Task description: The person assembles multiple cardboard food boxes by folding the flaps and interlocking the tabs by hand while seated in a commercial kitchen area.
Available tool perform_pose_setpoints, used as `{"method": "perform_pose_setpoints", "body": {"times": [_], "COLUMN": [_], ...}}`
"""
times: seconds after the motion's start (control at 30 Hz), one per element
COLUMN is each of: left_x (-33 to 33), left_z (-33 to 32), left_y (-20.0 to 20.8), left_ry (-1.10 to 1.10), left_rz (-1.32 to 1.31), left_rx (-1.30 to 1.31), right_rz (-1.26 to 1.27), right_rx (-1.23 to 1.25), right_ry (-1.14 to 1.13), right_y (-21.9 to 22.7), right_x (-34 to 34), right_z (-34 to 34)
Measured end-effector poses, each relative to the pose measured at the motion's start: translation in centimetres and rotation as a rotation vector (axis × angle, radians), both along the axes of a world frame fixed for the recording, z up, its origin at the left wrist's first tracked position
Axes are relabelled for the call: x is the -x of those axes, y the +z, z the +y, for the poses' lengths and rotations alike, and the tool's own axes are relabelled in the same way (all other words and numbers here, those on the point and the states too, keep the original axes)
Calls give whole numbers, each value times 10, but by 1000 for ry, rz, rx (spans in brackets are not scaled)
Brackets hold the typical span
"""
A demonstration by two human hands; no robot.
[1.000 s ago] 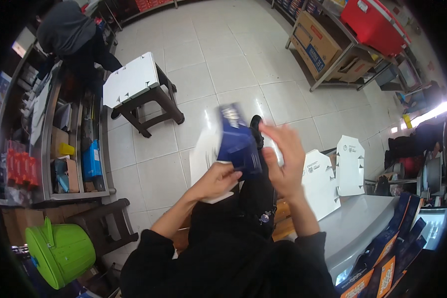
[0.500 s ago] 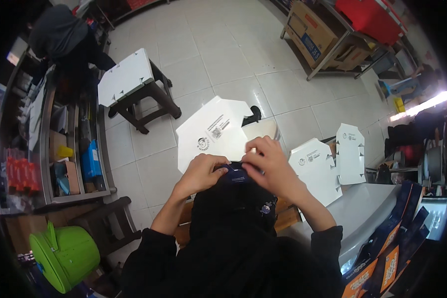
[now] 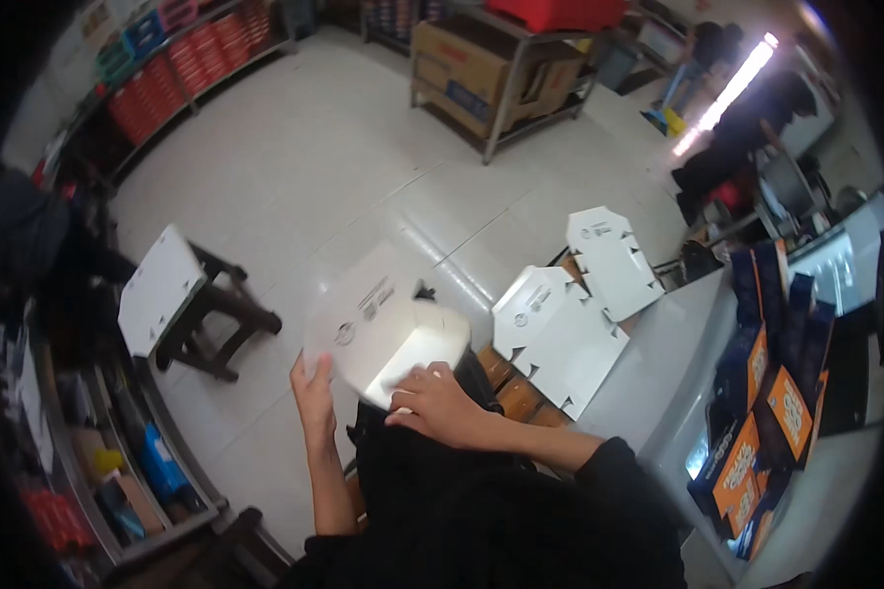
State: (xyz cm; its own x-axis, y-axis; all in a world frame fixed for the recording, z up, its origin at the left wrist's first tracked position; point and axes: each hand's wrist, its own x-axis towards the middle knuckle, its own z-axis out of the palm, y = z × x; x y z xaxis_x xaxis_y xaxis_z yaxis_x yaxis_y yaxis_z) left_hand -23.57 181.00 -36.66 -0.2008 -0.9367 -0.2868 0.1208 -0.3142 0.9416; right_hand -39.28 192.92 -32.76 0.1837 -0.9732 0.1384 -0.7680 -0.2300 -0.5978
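Over the black-clothed lap (image 3: 413, 471), the right hand (image 3: 444, 407) is resting curled on a half-folded white cardboard blank (image 3: 368, 339), the left hand (image 3: 314, 395) is meeting its left edge, neither grip discernible, and uneven pressure could be creasing it crookedly.

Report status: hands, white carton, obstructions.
White carton partly folded. Left hand at its left edge; right hand on its near side. Flat white blanks at right, seemingly not blocking.
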Motion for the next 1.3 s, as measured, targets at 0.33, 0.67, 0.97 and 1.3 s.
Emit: {"method": "perform_pose_setpoints", "body": {"times": [0.33, 0.67, 0.97, 1.3], "left_x": [55, 12, 7, -14], "left_z": [31, 72, 46, 40], "left_y": [-70, -141, -113, -137], "left_ry": [109, -140, -210, -506], "left_rz": [-6, -400, -7, 96], "left_rx": [299, 354, -372, -465], "right_rz": [-614, -254, -198, -588], "right_rx": [52, -15, -393, -912], "right_ry": [-683, -691, -751, -652], "right_y": [-70, -144, -107, -79], "right_x": [27, 79, 67, 91], "right_z": [-15, 32, 45, 38]}}
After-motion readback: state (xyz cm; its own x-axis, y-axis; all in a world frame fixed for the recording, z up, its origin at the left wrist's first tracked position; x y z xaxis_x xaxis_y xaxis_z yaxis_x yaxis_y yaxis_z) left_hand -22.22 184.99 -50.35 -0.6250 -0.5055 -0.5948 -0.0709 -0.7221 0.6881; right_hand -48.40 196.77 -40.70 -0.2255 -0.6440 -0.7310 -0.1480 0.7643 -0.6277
